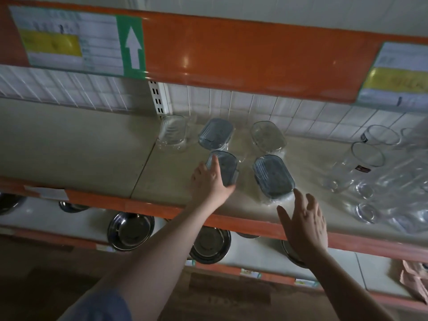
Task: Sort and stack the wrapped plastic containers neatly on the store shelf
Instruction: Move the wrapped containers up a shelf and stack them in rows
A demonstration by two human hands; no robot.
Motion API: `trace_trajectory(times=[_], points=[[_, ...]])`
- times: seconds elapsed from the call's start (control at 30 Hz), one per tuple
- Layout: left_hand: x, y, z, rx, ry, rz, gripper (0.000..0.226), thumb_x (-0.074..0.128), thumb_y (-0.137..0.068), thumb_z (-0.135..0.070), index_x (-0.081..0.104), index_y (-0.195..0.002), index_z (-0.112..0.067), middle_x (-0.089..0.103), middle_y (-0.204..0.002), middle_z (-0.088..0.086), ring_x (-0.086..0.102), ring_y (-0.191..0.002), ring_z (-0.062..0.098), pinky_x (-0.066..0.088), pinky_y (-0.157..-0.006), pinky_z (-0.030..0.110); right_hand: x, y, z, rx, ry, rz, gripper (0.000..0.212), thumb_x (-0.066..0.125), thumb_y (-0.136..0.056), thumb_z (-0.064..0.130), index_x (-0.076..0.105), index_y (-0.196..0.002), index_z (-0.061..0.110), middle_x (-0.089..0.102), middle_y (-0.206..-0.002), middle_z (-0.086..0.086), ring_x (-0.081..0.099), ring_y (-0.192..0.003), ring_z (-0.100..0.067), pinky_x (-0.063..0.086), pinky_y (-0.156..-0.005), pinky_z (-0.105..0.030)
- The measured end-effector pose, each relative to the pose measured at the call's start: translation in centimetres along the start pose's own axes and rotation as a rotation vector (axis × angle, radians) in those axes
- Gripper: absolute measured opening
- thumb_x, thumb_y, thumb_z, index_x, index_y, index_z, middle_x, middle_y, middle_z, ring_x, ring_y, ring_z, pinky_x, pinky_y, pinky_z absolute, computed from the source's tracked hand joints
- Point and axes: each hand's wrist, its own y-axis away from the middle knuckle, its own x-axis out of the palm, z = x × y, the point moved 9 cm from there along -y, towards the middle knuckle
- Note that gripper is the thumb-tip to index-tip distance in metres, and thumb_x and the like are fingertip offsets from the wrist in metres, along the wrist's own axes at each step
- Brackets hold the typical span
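Observation:
Several wrapped plastic containers stand on the beige shelf [92, 158]. My left hand [209, 179] grips the near-left blue container [228, 166] from its left side, thumb under its near end. A second blue container [274, 176] stands to its right; my right hand [305, 222] hovers just in front of it, fingers spread, holding nothing. Behind them are a third blue container [215, 134] and a clear one [267, 136]. Another clear container [172, 133] stands at the back left by the upright.
Clear glass cups and jugs [368, 163] crowd the shelf's right side. An orange shelf edge [231, 54] with price labels hangs overhead. Steel bowls [130, 230] sit on the lower shelf. The white upright [158, 98] stands at the back.

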Motion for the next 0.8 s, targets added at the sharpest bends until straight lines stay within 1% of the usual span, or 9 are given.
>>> trace_trajectory(times=[0.07,0.17,0.37,0.43,0.5,0.57,0.63,0.73,0.8], points=[[0.0,0.2,0.3,-0.002,0.023,0.012,0.097,0.058,-0.082,-0.059,0.003,-0.152,-0.021,0.02,-0.149,0.019,0.026,-0.135,0.035,0.029,-0.107,0.041,0.1,-0.1,-0.1,0.02,-0.01,-0.006,0.063,0.051,-0.092,0.038,0.028,-0.144,0.013,0.029,-0.144,-0.021,0.032,-0.131,-0.037,0.029,-0.104,-0.042],[-0.1,0.6,1.2,0.004,0.034,0.019,0.095,0.06,-0.08,-0.055,0.007,-0.151,-0.023,0.029,-0.141,0.015,0.032,-0.129,0.033,0.034,-0.101,0.04,0.3,-0.2,0.6,0.023,-0.021,-0.008,0.062,0.05,-0.092,0.038,0.027,-0.144,0.013,0.028,-0.144,-0.021,0.031,-0.131,-0.037,0.028,-0.105,-0.042],[-1.0,1.1,3.1,0.044,-0.001,0.05,0.092,0.064,-0.078,-0.047,0.011,-0.15,-0.024,0.032,-0.138,0.015,0.037,-0.125,0.033,0.037,-0.098,0.038,-0.3,-1.6,3.3,0.0,-0.058,-0.069,0.061,0.055,-0.089,0.035,0.032,-0.141,0.012,0.033,-0.14,-0.02,0.036,-0.126,-0.038,0.03,-0.102,-0.043],[-1.3,1.2,3.8,0.057,-0.037,0.069,0.091,0.063,-0.08,-0.047,0.01,-0.15,-0.023,0.033,-0.138,0.016,0.037,-0.124,0.034,0.037,-0.098,0.039,-0.4,-2.5,3.9,-0.002,-0.066,-0.078,0.064,0.055,-0.089,0.038,0.03,-0.142,0.014,0.031,-0.143,-0.019,0.033,-0.128,-0.037,0.028,-0.104,-0.043],[-1.7,1.2,4.7,0.058,-0.056,0.077,0.09,0.061,-0.081,-0.048,0.01,-0.151,-0.022,0.033,-0.138,0.017,0.038,-0.124,0.034,0.037,-0.098,0.04,-0.1,-3.5,4.3,0.003,-0.054,-0.078,0.068,0.054,-0.088,0.046,0.028,-0.143,0.015,0.029,-0.144,-0.019,0.031,-0.13,-0.036,0.026,-0.105,-0.043],[-2.3,1.1,5.7,0.044,-0.063,0.065,0.088,0.059,-0.083,-0.048,0.01,-0.151,-0.021,0.034,-0.137,0.017,0.038,-0.123,0.034,0.037,-0.097,0.04,0.2,-4.7,4.3,0.033,-0.072,-0.09,0.073,0.055,-0.085,0.055,0.029,-0.142,0.018,0.031,-0.142,-0.019,0.033,-0.128,-0.037,0.028,-0.104,-0.043],[-2.6,1.0,6.3,0.032,-0.075,0.042,0.088,0.059,-0.083,-0.048,0.01,-0.15,-0.02,0.034,-0.136,0.017,0.039,-0.122,0.035,0.038,-0.095,0.04,0.8,-5.7,4.1,0.061,-0.107,-0.068,0.078,0.058,-0.081,0.058,0.027,-0.143,0.021,0.035,-0.137,-0.019,0.035,-0.126,-0.038,0.03,-0.103,-0.044],[-2.6,0.9,6.5,0.018,-0.064,-0.014,0.087,0.061,-0.08,-0.05,0.015,-0.148,-0.02,0.037,-0.132,0.016,0.042,-0.118,0.034,0.038,-0.094,0.04,1.9,-6.3,4.1,0.055,-0.08,-0.019,0.082,0.065,-0.077,0.053,0.028,-0.143,0.02,0.037,-0.131,-0.019,0.034,-0.122,-0.038,0.03,-0.102,-0.043],[-2.2,0.9,6.7,0.004,-0.034,-0.062,0.089,0.062,-0.076,-0.056,0.019,-0.146,-0.023,0.039,-0.127,0.014,0.044,-0.115,0.034,0.038,-0.092,0.04,2.1,-6.2,4.0,0.068,-0.087,-0.032,0.082,0.069,-0.075,0.05,0.031,-0.142,0.024,0.037,-0.13,-0.018,0.033,-0.122,-0.036,0.029,-0.102,-0.043]])
